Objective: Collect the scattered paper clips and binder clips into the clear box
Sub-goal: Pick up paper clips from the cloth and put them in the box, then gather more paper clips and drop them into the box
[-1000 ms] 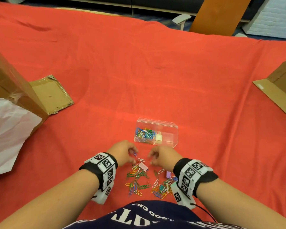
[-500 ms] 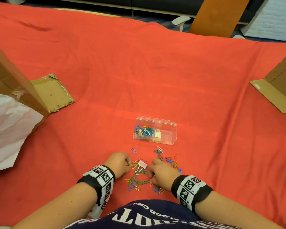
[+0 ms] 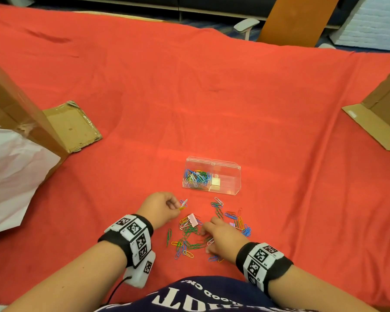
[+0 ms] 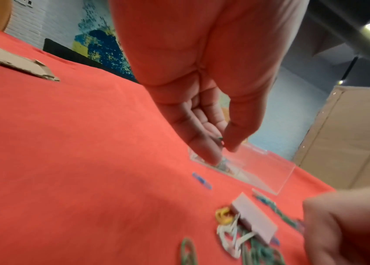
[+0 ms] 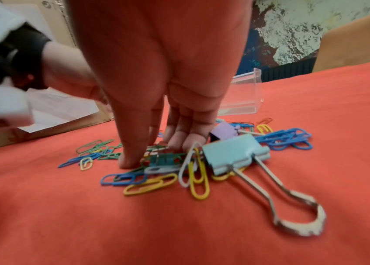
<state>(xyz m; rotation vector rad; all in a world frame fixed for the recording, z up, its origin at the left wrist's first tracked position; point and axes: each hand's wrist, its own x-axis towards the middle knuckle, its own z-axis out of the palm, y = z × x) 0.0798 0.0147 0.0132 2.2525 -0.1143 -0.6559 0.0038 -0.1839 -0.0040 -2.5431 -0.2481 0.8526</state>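
Note:
The clear box [image 3: 225, 176] stands on the red cloth with several coloured paper clips [image 3: 197, 176] in its left compartment. Just in front of it, my left hand [image 3: 178, 204] pinches a few paper clips [image 3: 183, 204] between thumb and fingers [image 4: 211, 150]. My right hand [image 3: 204, 231] lies over the scattered pile [image 3: 189, 242]; its thumb [image 5: 129, 157] and fingertips press down on clips. A pink binder clip [image 3: 192, 220] lies between the hands. In the right wrist view a light blue binder clip [image 5: 231, 156] and a purple binder clip [image 5: 223, 132] lie beside the fingers.
A cardboard box with white paper [image 3: 14, 158] stands at the left, its flap [image 3: 72, 127] flat on the cloth. Another cardboard box [image 3: 381, 113] is at the right. More loose clips [image 3: 234, 217] lie right of the pile, in front of the clear box [image 5: 242, 93].
My left hand has come up off the pile with paper clips pinched and moved a little toward the clear box. The right hand stays on the pile.

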